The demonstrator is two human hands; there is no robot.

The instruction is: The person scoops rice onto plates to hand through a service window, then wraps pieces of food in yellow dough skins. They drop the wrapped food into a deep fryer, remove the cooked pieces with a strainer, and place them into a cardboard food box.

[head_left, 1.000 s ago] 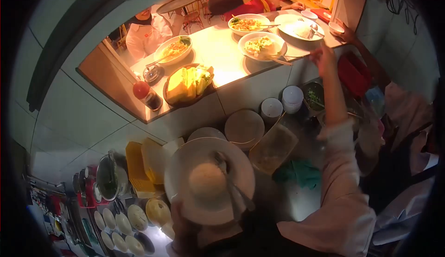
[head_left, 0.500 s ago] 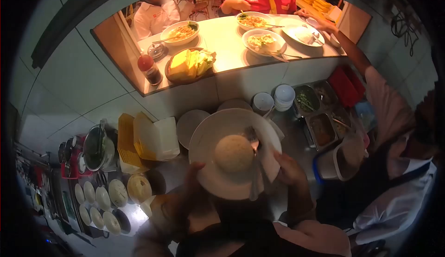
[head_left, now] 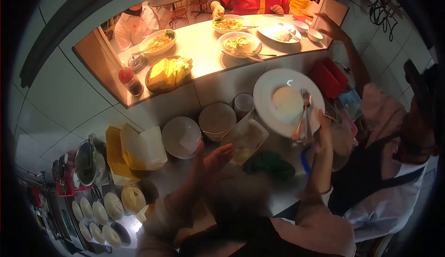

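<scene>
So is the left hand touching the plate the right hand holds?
Apart: in the head view, a plain gap separates the left hand from the held plate.

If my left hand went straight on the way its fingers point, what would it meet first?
Probably the tub, just ahead of your left hand in the picture. Depth is unclear, so the hand might pass above it.

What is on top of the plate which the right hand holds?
On the plate, held at its rim by the right hand, are a pale mound and metal cutlery. The surface under the mound is covered and cannot be seen.
</scene>
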